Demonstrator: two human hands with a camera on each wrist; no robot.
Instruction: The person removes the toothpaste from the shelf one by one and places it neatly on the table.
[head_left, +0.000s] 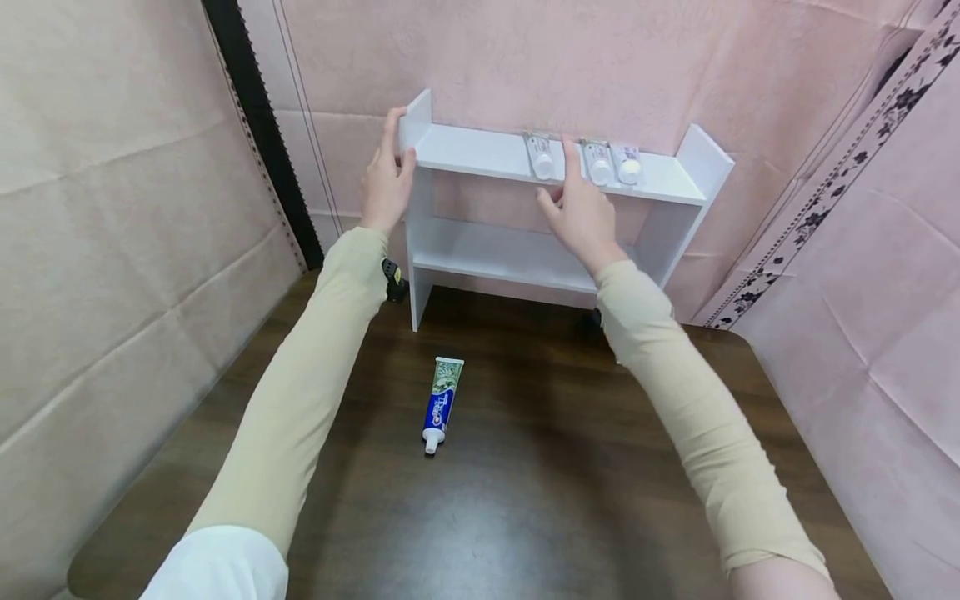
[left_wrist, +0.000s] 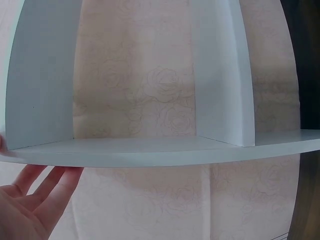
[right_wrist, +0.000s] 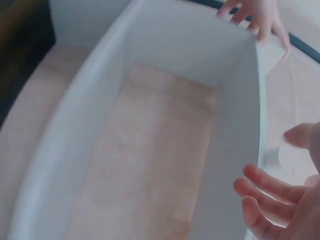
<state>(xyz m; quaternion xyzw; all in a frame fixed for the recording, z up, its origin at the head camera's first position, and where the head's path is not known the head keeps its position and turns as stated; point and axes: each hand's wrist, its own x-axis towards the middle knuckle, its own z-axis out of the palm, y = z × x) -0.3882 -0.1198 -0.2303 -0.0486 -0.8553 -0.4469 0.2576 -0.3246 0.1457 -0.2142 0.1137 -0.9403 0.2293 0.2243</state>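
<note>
A white two-tier shelf (head_left: 517, 250) stands at the back of a dark wooden table. My left hand (head_left: 386, 192) holds the upper end of its left side panel, with fingers on the outer face in the left wrist view. My right hand (head_left: 583, 218) is at the front of the top board, index finger extended between white-capped tubes and the other fingers loosely bent. Those pale tubes, a left one (head_left: 541, 157), a middle one (head_left: 597, 163) and a right one (head_left: 627, 164), lie caps forward. A blue and green toothpaste tube (head_left: 442, 404) lies on the table.
Pink cloth (head_left: 570, 67) hangs behind the shelf, with cloth walls on both sides. The dark wooden table (head_left: 480, 517) extends in front. A small black object (head_left: 393, 281) shows by the left wrist. The shelf's right side panel (head_left: 705, 162) rises above the top board.
</note>
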